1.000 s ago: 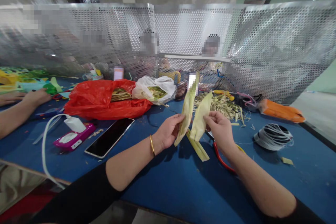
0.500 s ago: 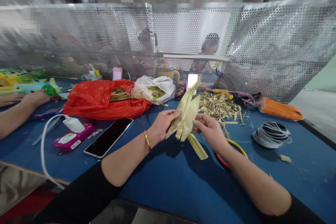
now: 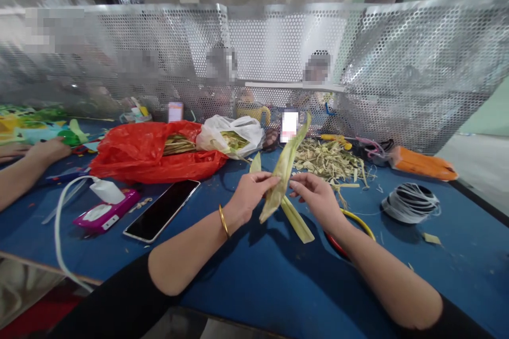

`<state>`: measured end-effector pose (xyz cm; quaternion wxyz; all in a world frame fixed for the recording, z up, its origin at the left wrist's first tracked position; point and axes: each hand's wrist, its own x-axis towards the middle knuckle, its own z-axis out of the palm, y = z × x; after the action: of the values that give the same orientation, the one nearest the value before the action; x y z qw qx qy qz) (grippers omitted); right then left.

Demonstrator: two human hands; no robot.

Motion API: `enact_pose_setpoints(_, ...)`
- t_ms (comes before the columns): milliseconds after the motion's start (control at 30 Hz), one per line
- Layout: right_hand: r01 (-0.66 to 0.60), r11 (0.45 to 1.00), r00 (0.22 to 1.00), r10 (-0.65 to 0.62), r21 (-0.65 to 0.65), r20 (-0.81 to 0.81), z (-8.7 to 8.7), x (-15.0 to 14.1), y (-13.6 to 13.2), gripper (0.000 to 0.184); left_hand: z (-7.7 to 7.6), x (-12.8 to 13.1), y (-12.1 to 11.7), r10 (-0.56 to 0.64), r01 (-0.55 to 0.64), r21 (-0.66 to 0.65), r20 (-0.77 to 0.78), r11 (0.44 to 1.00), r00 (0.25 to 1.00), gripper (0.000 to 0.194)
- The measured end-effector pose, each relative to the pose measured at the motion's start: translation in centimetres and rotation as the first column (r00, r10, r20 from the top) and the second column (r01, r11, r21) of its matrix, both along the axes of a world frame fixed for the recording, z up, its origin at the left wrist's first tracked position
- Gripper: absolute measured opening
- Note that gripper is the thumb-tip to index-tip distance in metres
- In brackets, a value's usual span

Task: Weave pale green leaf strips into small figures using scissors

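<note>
In the head view, my left hand (image 3: 254, 193) pinches a pale green, dried corn husk (image 3: 283, 172) between thumb and fingers, above the blue table. The husk is turned edge-on, its long tip pointing up and away. At its right edge is my right hand (image 3: 316, 193), thumb and fingers curled together against the husk; the exact contact is partly hidden. Another pale leaf tip (image 3: 255, 162) shows behind my left fingers. Beneath the hands a flat strip of husk (image 3: 298, 221) lies on the table. A red and yellow ring (image 3: 360, 222) is partly covered by my right forearm.
Behind the hands lies a heap of husk scraps (image 3: 330, 160). A red plastic bag (image 3: 127, 151), a white bag (image 3: 230, 137), a phone (image 3: 162, 211) and a purple power strip (image 3: 107, 214) are leftward. Rightward are a wire coil (image 3: 411, 204) and an orange packet (image 3: 423, 163). A co-worker's hands (image 3: 50, 151) are far left.
The husk has turned from its broad, spread face to a narrow edge-on view, its tip now reaching higher. Both hands stay in nearly the same place.
</note>
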<state>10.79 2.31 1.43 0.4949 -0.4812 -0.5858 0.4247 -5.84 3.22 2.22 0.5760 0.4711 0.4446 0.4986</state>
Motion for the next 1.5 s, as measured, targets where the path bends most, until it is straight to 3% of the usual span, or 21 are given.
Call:
enact_pose_setpoints(100, -0.019, 0.998, 0.999, 0.016, -0.056, -0.04, 0.1, -0.3, -0.2, 0.029, -0.4, 0.8, -0.7, -0.071, 0.073, -0.04, 0.043, 0.997, 0.997, 0.017)
enact_pose_setpoints(400, -0.003, 0.989, 0.981, -0.025, -0.145, -0.193, 0.2, -0.1, -0.4, 0.018, -0.6, 0.8, -0.5, 0.0, 0.0, -0.022, -0.001, 1.0, 1.0, 0.012)
enact_pose_setpoints(600, -0.031, 0.994, 0.992, 0.017, -0.104, -0.125, 0.1, -0.4, -0.4, 0.018, -0.9, 0.7, -0.3, -0.057, 0.057, -0.027, 0.014, 0.998, 0.998, 0.028)
enact_pose_setpoints(800, -0.048, 0.995, 0.997, 0.043, -0.083, -0.067, -0.1, -0.7, -0.7, 0.013, -1.4, 0.6, -0.1, -0.002, 0.002, -0.007, 0.01, 1.0, 1.0, 0.03)
enact_pose_setpoints(967, -0.046, 0.993, 0.992, 0.033, -0.11, -0.122, -0.6, -0.5, -0.4, 0.014, -1.2, 0.7, -0.1, -0.028, 0.047, -0.124, 0.145, 0.991, 0.989, 0.034)
enact_pose_setpoints(1067, -0.039, 0.998, 0.999, 0.041, -0.053, 0.034, -0.9, -0.4, -0.2, 0.012, -1.2, 0.6, -0.1, -0.008, 0.029, -0.139, 0.149, 0.99, 0.989, 0.035)
enact_pose_setpoints(1133, -0.013, 0.997, 0.968, -0.007, 0.078, 0.25, -0.3, -0.3, -0.5, 0.01, -1.1, 0.4, 0.1, 0.025, -0.013, -0.109, 0.109, 0.994, 0.994, 0.036)
enact_pose_setpoints(1267, -0.089, 0.918, 0.75, -0.194, 0.387, 0.633, 2.9, 1.4, -2.1, 0.007, -0.8, -1.2, 1.6, 0.134, -0.132, 0.03, -0.063, 0.991, 0.989, 0.036)
enact_pose_setpoints(1333, -0.098, 0.892, 0.671, -0.268, 0.441, 0.692, 4.9, 3.6, -3.5, 0.012, -0.6, -2.7, 3.0, 0.224, -0.192, 0.163, -0.209, 0.968, 0.952, 0.033)
enact_pose_setpoints(1400, -0.002, 0.874, 0.644, -0.37, 0.486, 0.669, 6.2, 7.2, -5.1, 0.014, -0.2, -4.2, 4.2, 0.318, -0.199, 0.309, -0.405, 0.93, 0.857, 0.027)
enact_pose_setpoints(1467, 0.164, 0.842, 0.585, -0.502, 0.513, 0.637, 6.4, 11.6, -6.7, 0.016, 0.2, -5.4, 4.8, 0.464, -0.189, 0.478, -0.563, 0.858, 0.684, 0.027)
enact_pose_setpoints(1500, 0.249, 0.834, 0.53, -0.542, 0.491, 0.652, 6.1, 14.0, -7.4, 0.018, 0.4, -5.7, 4.9, 0.591, -0.232, 0.582, -0.559, 0.779, 0.582, 0.03)
